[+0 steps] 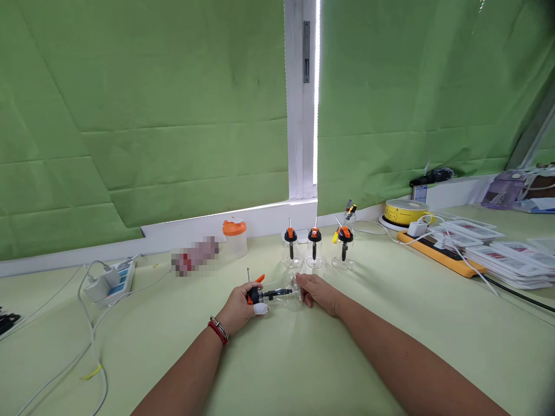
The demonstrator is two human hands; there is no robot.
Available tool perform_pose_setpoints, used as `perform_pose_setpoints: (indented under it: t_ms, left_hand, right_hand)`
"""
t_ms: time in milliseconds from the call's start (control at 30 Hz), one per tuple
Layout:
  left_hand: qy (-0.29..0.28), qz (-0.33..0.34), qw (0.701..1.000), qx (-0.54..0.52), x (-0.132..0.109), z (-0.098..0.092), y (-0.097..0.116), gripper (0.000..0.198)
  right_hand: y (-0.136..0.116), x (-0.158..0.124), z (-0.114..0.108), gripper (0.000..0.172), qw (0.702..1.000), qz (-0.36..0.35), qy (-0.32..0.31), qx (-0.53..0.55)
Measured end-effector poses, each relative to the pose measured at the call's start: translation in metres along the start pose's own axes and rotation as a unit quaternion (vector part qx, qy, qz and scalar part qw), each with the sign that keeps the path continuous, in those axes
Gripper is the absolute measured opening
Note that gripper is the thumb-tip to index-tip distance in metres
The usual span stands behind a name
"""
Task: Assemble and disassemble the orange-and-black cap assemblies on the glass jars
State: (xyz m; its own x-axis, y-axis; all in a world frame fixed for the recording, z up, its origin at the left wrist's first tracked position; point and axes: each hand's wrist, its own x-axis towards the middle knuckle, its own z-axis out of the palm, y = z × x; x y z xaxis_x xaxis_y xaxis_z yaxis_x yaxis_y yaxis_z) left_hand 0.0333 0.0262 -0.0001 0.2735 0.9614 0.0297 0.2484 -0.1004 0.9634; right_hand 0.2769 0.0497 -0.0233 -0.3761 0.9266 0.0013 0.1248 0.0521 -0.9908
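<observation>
Two bare hands meet at the middle of my feed, both closed on one clear cup (281, 293) that lies on its side just above the pale green table (390, 346). I see the left hand (240, 306) clenched around the cup's narrow end, where a black and orange cap sits with a thin metal pin sticking up. Its thumb wears a white wrap (261, 308), and a red bracelet (218, 330) circles the wrist. The right hand (318, 292) grasps the wide open end, fingertips curled over the rim. The cup runs left to right between the two hands.

Just behind them stand three more cups of the same kind in a row: a left cup (291, 249), a middle cup (314, 249) and a right cup (344, 251), each upright on its wide mouth with the cap on top, near one another but apart.

Further left, by the wall, I make out a small jar with an orange lid (235, 237), and beside it a blurred patch I cannot read. A white power strip (113, 280) lies at far left, its cable trailing toward me.

To the right sit a yellow round tin (405, 212) and an orange power strip (442, 254) with a white plug in it, then flat packets (503, 257) laid in stacks. Green curtains (173, 115) cover the window behind everything.
</observation>
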Motion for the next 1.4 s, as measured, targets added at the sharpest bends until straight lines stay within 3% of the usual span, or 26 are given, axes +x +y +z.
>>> perform_pose_setpoints:
  t_ms: [267,400,633,967,1233,1400]
  left_hand:
    - [-0.003,-0.005,1.0,-0.012,0.0,0.001,0.0,0.055]
    - [0.008,-0.012,1.0,-0.016,0.0,0.001,0.001,0.057]
    - [0.012,-0.006,1.0,0.004,-0.001,0.001,0.002,0.055]
    - [0.002,0.001,1.0,0.019,-0.001,0.001,0.001,0.056]
    - [0.007,0.003,1.0,0.015,0.001,-0.001,-0.003,0.058]
    - [0.007,0.004,1.0,0.021,0.001,-0.001,-0.005,0.058]
  right_hand:
    - [-0.004,-0.006,-0.001,0.05,0.999,-0.001,-0.021,0.047]
    - [-0.012,-0.014,-0.002,0.062,0.996,-0.01,-0.04,0.078]
    - [-0.012,-0.011,-0.001,0.051,0.999,0.001,-0.045,0.016]
    - [0.003,0.001,0.001,0.062,0.999,0.031,0.001,-0.017]
    - [-0.012,-0.013,-0.002,0.055,0.996,0.007,-0.058,0.073]
    - [-0.013,-0.012,-0.002,0.048,0.997,0.019,-0.052,0.056]
